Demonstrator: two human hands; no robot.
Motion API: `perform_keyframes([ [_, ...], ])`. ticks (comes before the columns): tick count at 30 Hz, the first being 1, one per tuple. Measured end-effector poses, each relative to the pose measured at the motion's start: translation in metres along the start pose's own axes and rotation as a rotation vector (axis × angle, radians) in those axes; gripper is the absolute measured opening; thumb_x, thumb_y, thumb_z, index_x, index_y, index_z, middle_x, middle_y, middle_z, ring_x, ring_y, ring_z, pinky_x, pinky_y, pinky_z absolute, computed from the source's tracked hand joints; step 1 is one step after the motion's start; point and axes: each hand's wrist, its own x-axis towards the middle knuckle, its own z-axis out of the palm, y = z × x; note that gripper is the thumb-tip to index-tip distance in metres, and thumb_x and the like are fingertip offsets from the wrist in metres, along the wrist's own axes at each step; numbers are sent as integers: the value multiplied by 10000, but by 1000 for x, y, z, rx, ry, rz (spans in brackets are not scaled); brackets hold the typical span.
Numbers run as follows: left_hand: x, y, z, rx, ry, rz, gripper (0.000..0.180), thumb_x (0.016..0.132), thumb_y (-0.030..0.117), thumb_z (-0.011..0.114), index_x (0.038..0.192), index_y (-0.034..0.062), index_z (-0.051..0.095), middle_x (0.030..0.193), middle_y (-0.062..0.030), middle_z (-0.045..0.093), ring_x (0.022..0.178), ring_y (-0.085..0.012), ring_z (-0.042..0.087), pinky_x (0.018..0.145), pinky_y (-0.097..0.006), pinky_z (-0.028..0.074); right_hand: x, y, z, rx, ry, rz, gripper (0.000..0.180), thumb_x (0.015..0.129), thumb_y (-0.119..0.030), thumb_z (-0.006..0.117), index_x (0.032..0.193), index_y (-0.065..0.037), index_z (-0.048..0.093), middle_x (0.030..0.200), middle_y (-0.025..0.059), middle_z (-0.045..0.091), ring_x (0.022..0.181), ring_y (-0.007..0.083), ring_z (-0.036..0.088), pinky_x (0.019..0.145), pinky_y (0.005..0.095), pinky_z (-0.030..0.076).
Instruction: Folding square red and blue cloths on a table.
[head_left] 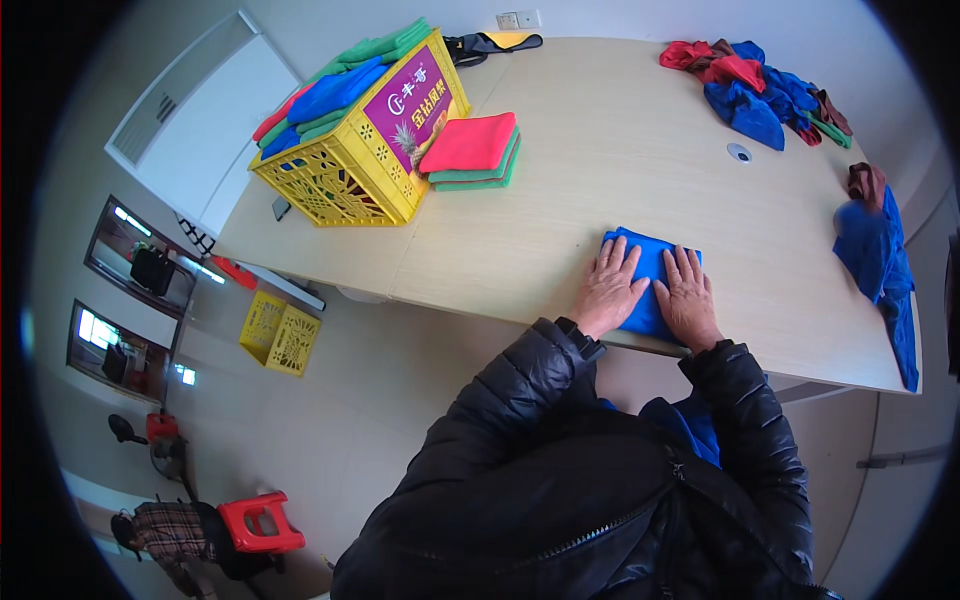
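Observation:
A folded blue cloth [646,318] lies flat at the front edge of the table [480,260]. My left hand [608,288] rests on its left side, palm down with the fingers stretched out. On the right side of the cloth my right hand [688,300] lies flat too, fingers slightly spread. The two thumbs point toward each other, with blue fabric showing between them. Farther left stands a small stack of folded cloths [470,143], a red one over green ones.
Beside the stack, a yellow plastic crate [345,175] holds folded cloths. Crumpled cloths [745,88] lie at the back right, and more blue cloth [872,245] at the right edge. On the floor are another yellow crate [280,333] and a red stool [262,523] near a person [175,530].

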Motion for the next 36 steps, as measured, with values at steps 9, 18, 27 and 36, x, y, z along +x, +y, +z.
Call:
perform_keyframes([
  [9, -3, -15, -1, 120, -24, -14, 637, 1027, 435, 464, 1532, 58, 375, 1600, -207, 336, 1473, -377, 321, 1193, -509, 257, -13, 6, 2, 54, 50, 25, 656, 994, -447, 514, 1520, -70, 404, 1613, 165, 332, 1510, 386, 244, 1191, 569, 234],
  [18, -2, 7, -7, 180, -61, 154, 553, 1048, 340, 428, 1528, 70, 383, 1604, -189, 327, 1489, -349, 290, 1203, -504, 244, -14, -14, -9, -110, 58, -39, 641, 1012, -437, 478, 1526, -63, 395, 1608, 182, 327, 1498, 406, 258, 1188, 591, 224],
  [27, -8, -2, 0, 115, -49, 108, 549, 1056, 337, 419, 1536, 75, 372, 1612, -164, 323, 1491, -345, 286, 1210, -506, 229, -25, -7, -7, 9, 54, -62, 616, 1028, -422, 455, 1537, -82, 385, 1614, 164, 323, 1508, 391, 243, 1189, 587, 223],
  [36, -15, -11, -25, 162, -89, 29, 564, 1058, 366, 416, 1538, 73, 369, 1611, -167, 325, 1480, -346, 308, 1211, -514, 223, -31, 14, -27, -171, -70, -36, 621, 1034, -405, 456, 1552, -80, 348, 1623, 157, 309, 1511, 385, 241, 1192, 586, 223],
])
